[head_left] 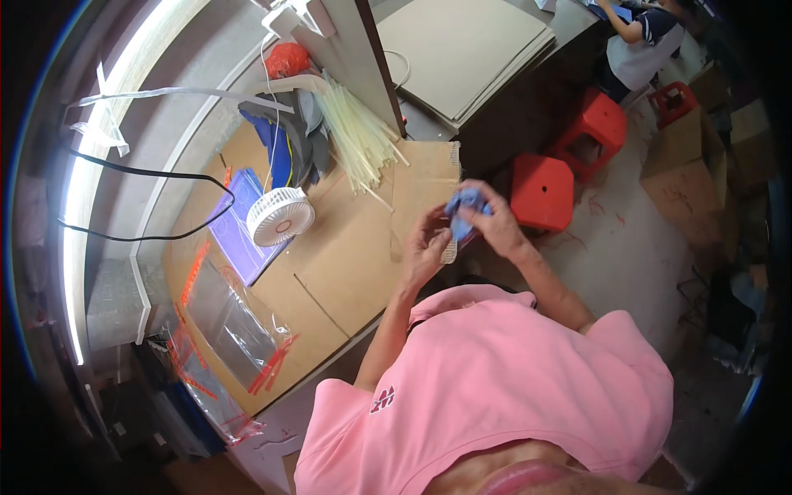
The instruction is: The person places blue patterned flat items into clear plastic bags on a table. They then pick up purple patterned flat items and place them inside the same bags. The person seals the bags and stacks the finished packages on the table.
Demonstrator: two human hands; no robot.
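A crumpled blue cloth is up in front of me, just past the right edge of the cardboard-covered table. My right hand grips it from the right, fingers bent around its folds. From the left, my left hand closes on the cloth's near side with thumb and fingers. Parts of the cloth are hidden behind my fingers, and its exact shape is slightly blurred.
On the table's cardboard stand a white fan, a purple folder, clear plastic bags and pale strips. Red stools, cardboard boxes and another person are to the right. Board sheets lie beyond.
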